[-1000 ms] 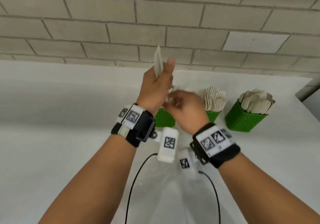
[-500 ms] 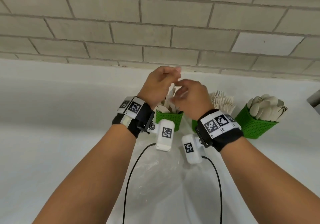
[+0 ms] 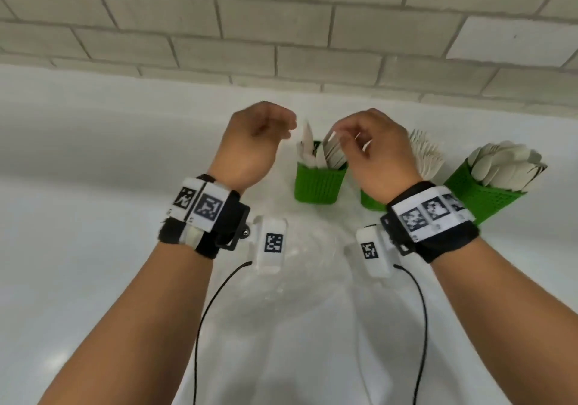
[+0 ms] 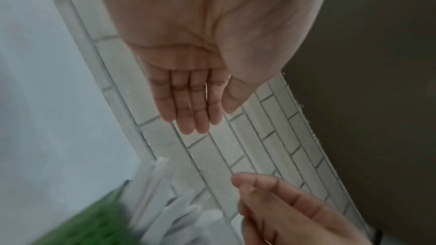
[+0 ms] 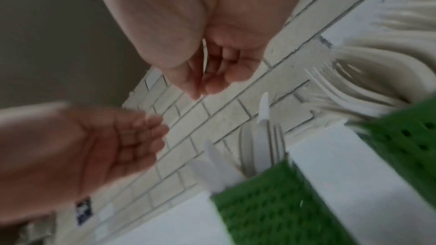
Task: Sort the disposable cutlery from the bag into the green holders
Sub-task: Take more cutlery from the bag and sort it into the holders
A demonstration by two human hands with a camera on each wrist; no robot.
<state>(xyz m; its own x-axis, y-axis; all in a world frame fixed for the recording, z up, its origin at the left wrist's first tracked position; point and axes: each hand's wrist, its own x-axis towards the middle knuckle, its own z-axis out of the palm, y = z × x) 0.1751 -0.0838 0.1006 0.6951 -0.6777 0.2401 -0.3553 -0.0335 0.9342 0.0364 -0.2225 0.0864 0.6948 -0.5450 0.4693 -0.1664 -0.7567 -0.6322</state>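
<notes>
Three green holders stand near the wall. The left holder has white knives standing in it. The middle holder with forks is half hidden behind my right wrist. The right holder carries spoons. My left hand hovers to the left of the knives, and its fingers are straight and empty. My right hand hangs just above the knife tops with loosely curled fingers and nothing between them. The clear plastic bag lies flat between my forearms.
A tiled wall rises close behind the holders at the back of the white table. Black cables trail from both wrist cameras over the bag.
A second ago my left hand held a bundle of knives upright. Both hands lowered it into the left holder, then let go and moved apart.
</notes>
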